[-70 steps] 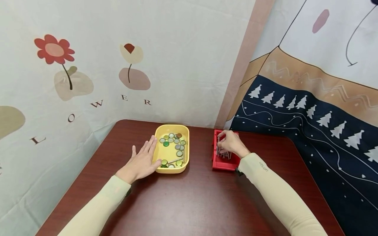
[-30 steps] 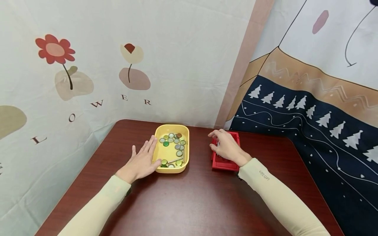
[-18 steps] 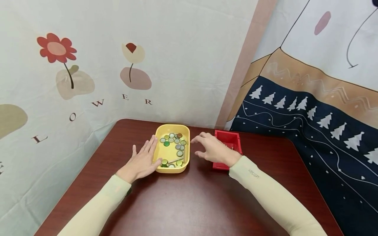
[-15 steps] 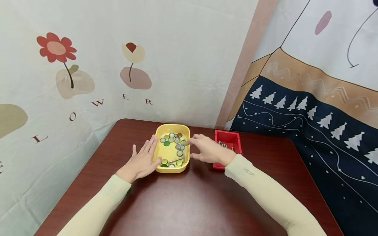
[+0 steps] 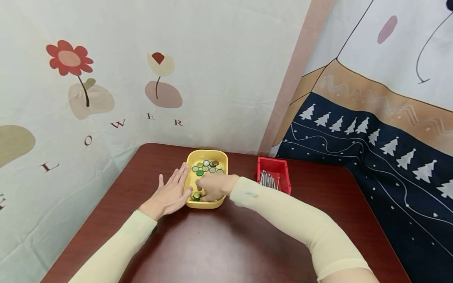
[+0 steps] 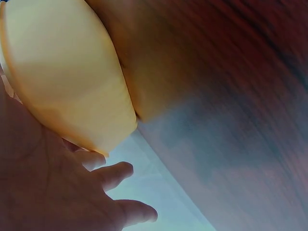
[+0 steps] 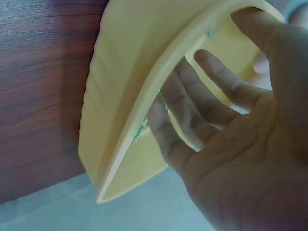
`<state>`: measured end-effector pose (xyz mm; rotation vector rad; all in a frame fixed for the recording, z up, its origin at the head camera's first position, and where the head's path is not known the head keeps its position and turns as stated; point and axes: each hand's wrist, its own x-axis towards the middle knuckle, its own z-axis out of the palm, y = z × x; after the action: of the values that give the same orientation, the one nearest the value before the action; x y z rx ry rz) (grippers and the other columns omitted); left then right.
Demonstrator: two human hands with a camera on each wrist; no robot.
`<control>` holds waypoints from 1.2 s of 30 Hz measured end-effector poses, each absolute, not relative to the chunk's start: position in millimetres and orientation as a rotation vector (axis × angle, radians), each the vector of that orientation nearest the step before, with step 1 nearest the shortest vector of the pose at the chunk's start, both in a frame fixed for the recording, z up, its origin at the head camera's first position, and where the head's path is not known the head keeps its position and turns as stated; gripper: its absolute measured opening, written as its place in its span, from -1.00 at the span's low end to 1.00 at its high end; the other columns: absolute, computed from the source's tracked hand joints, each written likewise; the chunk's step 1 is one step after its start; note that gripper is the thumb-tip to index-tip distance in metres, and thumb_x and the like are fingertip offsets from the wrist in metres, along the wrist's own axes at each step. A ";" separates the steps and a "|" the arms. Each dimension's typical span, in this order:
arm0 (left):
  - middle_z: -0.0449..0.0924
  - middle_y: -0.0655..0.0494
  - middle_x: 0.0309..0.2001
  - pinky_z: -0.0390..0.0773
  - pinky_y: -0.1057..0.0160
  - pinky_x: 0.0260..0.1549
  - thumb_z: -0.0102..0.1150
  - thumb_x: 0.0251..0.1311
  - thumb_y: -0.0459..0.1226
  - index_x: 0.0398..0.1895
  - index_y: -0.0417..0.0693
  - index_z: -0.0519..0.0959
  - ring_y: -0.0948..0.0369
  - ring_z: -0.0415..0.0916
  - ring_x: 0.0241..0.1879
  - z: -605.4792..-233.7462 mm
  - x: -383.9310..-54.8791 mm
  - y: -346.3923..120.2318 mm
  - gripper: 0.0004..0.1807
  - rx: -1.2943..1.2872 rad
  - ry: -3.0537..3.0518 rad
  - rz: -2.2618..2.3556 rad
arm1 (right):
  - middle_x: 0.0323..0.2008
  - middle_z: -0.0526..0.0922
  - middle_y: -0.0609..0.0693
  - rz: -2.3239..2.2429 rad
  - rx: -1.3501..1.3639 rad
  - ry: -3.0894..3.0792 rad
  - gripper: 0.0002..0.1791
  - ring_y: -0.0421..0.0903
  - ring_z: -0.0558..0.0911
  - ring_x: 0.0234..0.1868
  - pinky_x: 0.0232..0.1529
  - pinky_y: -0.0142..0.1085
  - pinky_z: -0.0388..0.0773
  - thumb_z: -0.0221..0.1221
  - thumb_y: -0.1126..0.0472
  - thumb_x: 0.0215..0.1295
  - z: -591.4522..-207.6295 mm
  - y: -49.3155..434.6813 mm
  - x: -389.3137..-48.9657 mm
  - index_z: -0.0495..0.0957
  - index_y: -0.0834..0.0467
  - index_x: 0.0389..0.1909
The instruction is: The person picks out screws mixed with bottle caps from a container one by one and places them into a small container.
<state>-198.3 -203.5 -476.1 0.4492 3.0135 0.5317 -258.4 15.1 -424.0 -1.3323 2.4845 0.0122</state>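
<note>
A yellow tray (image 5: 207, 151) holds several bottle caps (image 5: 199, 173), mostly silver and green, with one brown. My left hand (image 5: 168, 194) lies with straight fingers along the tray's left rim; in the left wrist view its palm faces the tray's outer wall (image 6: 72, 62). My right hand (image 5: 214, 186) reaches over the right rim into the near half of the tray. In the right wrist view its fingers (image 7: 216, 79) are spread and loosely bent inside the tray, and no held thing shows. This hand covers the metal screws at the tray's near right.
A red box (image 5: 281, 167) with several long metal screws (image 5: 267, 180) stands to the right of the tray, partly behind my right sleeve (image 5: 283, 214). The brown wooden table (image 5: 212, 243) ends at a cloth backdrop (image 5: 219, 78) behind both containers.
My right hand has moved left from the red box, over the table and into the yellow tray. The screws in the red box have come into view. My left hand has stayed at the tray.
</note>
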 end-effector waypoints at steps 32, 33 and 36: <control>-0.25 -0.17 0.98 -0.22 -0.83 0.65 -0.04 0.79 0.00 0.97 -0.21 -0.13 -0.33 -0.03 0.91 -477.5 -198.0 -204.6 -0.06 0.450 3.012 0.537 | -0.33 0.75 -0.03 -0.027 -1.052 2.634 -0.92 -0.15 0.64 -0.36 -0.34 -0.35 0.67 0.36 0.35 0.61 -451.6 9.6 -295.7 0.79 0.14 -0.12; -0.25 -0.17 0.98 -0.22 -0.83 0.65 -0.04 0.79 -0.01 0.97 -0.21 -0.13 -0.33 -0.03 0.91 -477.6 -198.2 -204.6 -0.06 0.450 3.012 0.538 | -0.31 0.78 -0.02 -0.050 -1.055 2.634 -0.92 -0.14 0.66 -0.34 -0.31 -0.33 0.71 0.36 0.37 0.59 -452.3 10.1 -298.1 0.80 0.14 -0.11; -0.23 -0.18 0.98 -0.22 -0.84 0.65 -0.03 0.78 -0.01 0.97 -0.21 -0.12 -0.33 -0.02 0.91 -477.7 -198.6 -204.3 -0.06 0.452 3.012 0.541 | -0.27 0.84 -0.04 -0.113 -1.072 2.672 -0.87 -0.16 0.70 -0.27 -0.23 -0.28 0.76 0.37 0.40 0.54 -466.3 11.7 -312.8 0.83 0.12 -0.13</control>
<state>-198.6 -204.3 -477.7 0.4519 3.0120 0.5412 -312.8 11.7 -466.3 -1.0718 2.6725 -0.1134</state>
